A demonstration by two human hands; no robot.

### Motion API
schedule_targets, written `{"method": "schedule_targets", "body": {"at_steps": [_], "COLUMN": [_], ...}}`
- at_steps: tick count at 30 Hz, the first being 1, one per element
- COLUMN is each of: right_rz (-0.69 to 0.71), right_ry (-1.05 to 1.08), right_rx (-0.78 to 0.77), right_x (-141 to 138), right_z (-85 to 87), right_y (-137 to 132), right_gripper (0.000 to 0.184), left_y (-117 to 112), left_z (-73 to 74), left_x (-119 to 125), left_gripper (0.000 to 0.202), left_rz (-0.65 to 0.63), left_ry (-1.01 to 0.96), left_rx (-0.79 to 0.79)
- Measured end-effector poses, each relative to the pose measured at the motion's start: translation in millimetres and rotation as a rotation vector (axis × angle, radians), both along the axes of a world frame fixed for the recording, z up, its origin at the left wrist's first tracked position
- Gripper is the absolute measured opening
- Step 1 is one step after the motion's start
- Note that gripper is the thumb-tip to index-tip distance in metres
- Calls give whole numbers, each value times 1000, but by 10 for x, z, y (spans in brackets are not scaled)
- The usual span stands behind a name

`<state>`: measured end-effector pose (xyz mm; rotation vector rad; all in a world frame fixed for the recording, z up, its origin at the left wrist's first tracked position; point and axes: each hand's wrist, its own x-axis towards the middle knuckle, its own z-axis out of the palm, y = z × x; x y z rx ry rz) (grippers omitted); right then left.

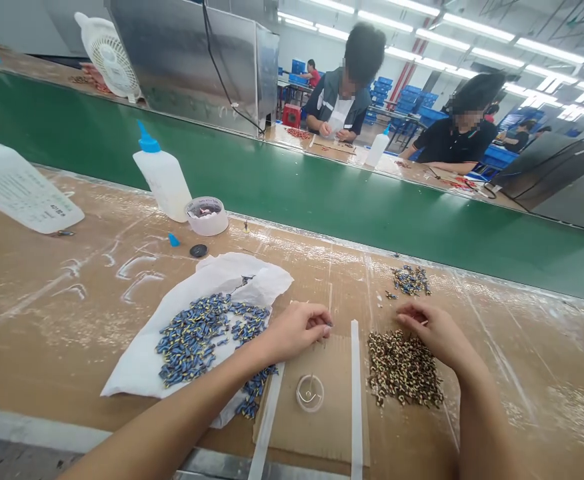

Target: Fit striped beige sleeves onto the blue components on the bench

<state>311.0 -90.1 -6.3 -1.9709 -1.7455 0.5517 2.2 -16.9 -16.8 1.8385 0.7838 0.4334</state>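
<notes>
My left hand is closed in a pinch above the upper part of a cardboard pad. A small bluish piece shows at its fingertips, mostly covered. Beside that wrist, many small blue-and-yellow pieces lie on a white sheet. My right hand has its fingers curled together at the far edge of a pile of small dark-and-cream curved pieces. Whatever is between those fingers is too small to make out. On the pad, between the hands and nearer me, sits a small clear round dish.
Beyond my right hand lies a small blue cluster. White bottles, a tape roll and a black cap stand or lie at the left. A green conveyor belt crosses behind; two people sit across it.
</notes>
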Motion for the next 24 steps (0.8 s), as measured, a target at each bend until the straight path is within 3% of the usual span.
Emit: {"method": "schedule_targets", "body": {"at_steps": [4,13,18,24], "right_rz": [60,29,38,29], "right_ry": [-11,-21,19,379], "right_rx": [-121,-80,-67,129], "right_x": [-45,-154,-151,-525], "right_z": [67,-89,3,166], "right_y": [-92,38,3,13], "right_gripper": [15,14,16,22], "left_y": [5,6,10,-40], "left_z": [-7,48,70,112], "left_x": [2,-8,-1,22], "left_gripper": [15,14,14,16], "left_rz": [-1,-6,-4,86], "left_ry": [5,-9,-14,-59], "left_rx": [0,-53,-109,-1]}}
